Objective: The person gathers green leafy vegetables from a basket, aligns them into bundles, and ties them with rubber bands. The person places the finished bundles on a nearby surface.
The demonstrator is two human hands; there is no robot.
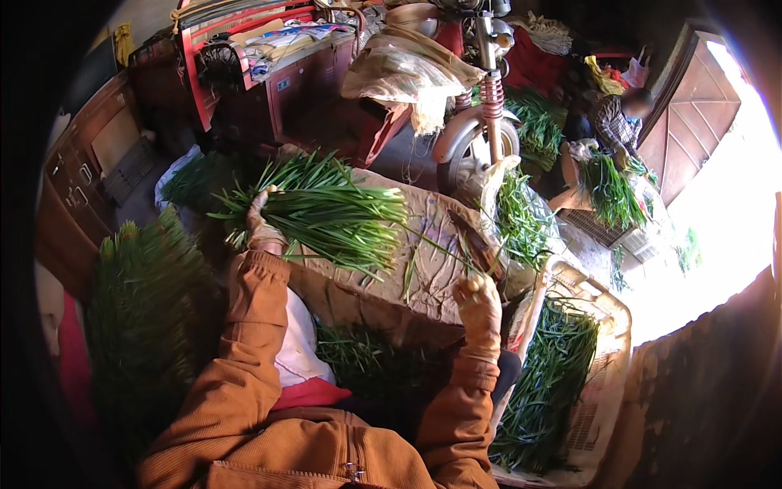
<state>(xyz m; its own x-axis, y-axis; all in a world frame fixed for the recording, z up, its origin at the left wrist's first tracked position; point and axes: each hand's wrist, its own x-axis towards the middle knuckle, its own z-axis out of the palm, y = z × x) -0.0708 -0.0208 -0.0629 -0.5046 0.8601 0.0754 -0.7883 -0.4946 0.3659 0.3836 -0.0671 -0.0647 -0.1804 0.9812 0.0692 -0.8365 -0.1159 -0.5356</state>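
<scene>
A thick bundle of garlic chives (348, 223) lies across my gloved left hand (264, 223), whose fingers are closed around its left part. The pale cut ends point right, over a low work surface (427, 275) covered with a wrinkled brown sheet. Between the fingertips of my gloved right hand (479, 312) is one thin chive leaf (437, 246). It stretches up and left toward the bundle's cut ends. More chives (311, 171) show just behind the bundle. Loose leaves (354, 348) lie in shadow below the surface's near edge.
A pale plastic crate (622, 324) holding chive leaves (544, 379) stands at my right. Tall chives (146, 293) are stacked at left. A motor tricycle's front wheel (479, 153) stands beyond the surface, beside a plastic bag of leaves (519, 208). Another person (611, 125) handles chives near the door (693, 116).
</scene>
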